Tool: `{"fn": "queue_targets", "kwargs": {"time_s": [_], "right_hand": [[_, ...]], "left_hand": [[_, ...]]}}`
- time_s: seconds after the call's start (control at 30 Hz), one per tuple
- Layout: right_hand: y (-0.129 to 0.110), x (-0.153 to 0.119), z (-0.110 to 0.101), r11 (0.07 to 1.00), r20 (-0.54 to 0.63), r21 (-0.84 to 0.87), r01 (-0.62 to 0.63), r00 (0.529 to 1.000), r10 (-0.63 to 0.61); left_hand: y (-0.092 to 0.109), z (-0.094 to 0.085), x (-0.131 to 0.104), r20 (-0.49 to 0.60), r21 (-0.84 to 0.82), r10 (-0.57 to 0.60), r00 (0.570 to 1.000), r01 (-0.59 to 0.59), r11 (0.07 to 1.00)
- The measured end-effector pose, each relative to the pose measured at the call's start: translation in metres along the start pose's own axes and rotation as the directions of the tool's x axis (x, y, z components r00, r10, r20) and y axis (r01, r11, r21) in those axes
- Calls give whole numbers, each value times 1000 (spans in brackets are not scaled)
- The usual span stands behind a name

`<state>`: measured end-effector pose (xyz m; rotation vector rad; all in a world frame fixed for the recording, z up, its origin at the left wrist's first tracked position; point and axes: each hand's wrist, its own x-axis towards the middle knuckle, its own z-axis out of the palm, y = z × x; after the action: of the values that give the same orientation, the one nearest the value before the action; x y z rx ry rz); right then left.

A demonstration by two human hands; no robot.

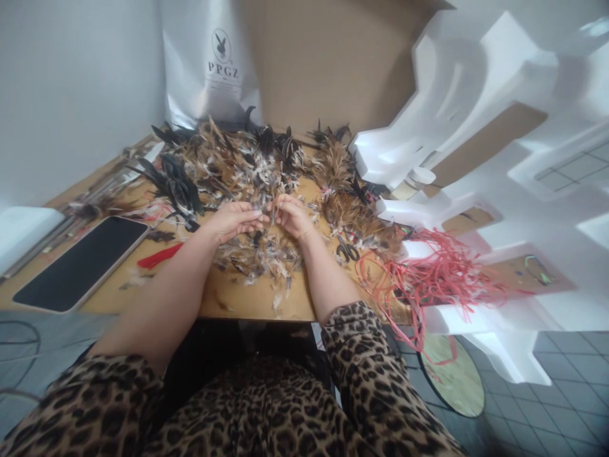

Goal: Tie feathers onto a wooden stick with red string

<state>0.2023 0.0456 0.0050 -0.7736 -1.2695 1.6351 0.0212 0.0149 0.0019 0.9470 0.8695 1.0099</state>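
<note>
Brown, black and white feathers lie in a loose heap across the wooden table. Over the heap's near part, my left hand has its fingers pressed together on something small, probably a feather, too blurred to name. Close to its right, my right hand is pinched with its fingertips near the left ones; what it holds is too small to tell. Below both hands lie more loose feathers. Brown feather bunches are to the right, and black feathers lie to the left.
A phone lies at the left, near a red piece. Black-handled scissors rest right of my right forearm. Red strips spill over white foam at the right. A silver bag stands behind the feathers.
</note>
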Motion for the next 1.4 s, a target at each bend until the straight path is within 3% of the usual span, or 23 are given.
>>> {"fn": "queue_targets", "kwargs": {"time_s": [0.27,0.43,0.53,0.73,1.0,1.17,1.3,1.4], "right_hand": [[0,4,6,990,-171,143,6,985,19],[-5,2,12,990,-189,141,-12,981,39],[-5,2,14,991,-191,137,-2,981,28],[-2,3,18,992,-208,126,20,978,7],[-1,3,21,987,-210,157,24,978,9],[0,1,19,995,-235,-100,-15,972,-9],[3,-2,23,926,-147,-378,-1,987,-59],[5,-3,27,896,-115,-444,3,992,-60]], "left_hand": [[-3,4,3,-68,11,3,998,-3,1000],[-1,10,2,-149,-52,-21,989,13,999],[-2,9,2,-129,-52,-54,990,47,998],[-9,3,5,23,15,-64,998,64,998],[-4,4,4,-35,-128,-27,999,23,991],[1,2,5,-129,-248,21,991,-53,967],[0,1,7,-173,-272,41,984,-87,958],[-1,1,7,-186,-255,54,981,-101,962]]}}
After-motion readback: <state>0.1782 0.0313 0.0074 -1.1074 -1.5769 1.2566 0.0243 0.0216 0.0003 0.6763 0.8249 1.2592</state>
